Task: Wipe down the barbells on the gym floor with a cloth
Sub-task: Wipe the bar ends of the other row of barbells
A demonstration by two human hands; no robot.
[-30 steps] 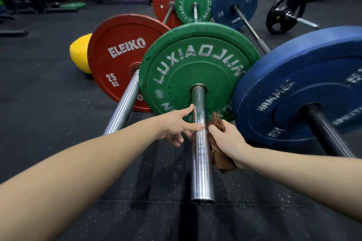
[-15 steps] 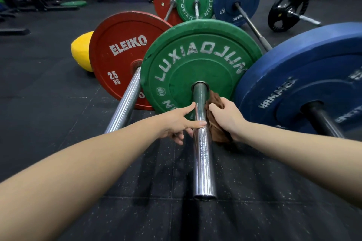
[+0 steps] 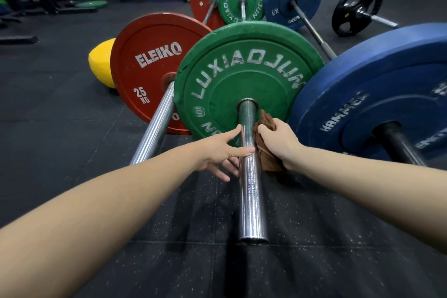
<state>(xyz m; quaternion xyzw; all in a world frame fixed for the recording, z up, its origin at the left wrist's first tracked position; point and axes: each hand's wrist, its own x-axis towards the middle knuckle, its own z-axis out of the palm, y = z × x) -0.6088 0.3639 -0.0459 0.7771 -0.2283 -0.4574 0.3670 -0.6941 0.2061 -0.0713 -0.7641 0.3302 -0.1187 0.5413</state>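
My right grip (image 3: 278,140) clutches the brown cloth (image 3: 267,159) against the chrome barbell sleeve (image 3: 251,201), just in front of the green plate (image 3: 242,68). My left grip (image 3: 217,152) is open, thumb on the sleeve.

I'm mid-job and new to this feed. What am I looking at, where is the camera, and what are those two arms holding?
There is no machine here. One camera worn on a person's head looks forward and down, so the two arms are that person's own. The left grip, a bare hand, is open, with its thumb lying on the chrome barbell sleeve. The right grip clutches a brown cloth against the sleeve's right side, close to the green plate. A red plate stands to the left and a blue plate to the right, each on its own bar. Everything rests on the black gym floor.
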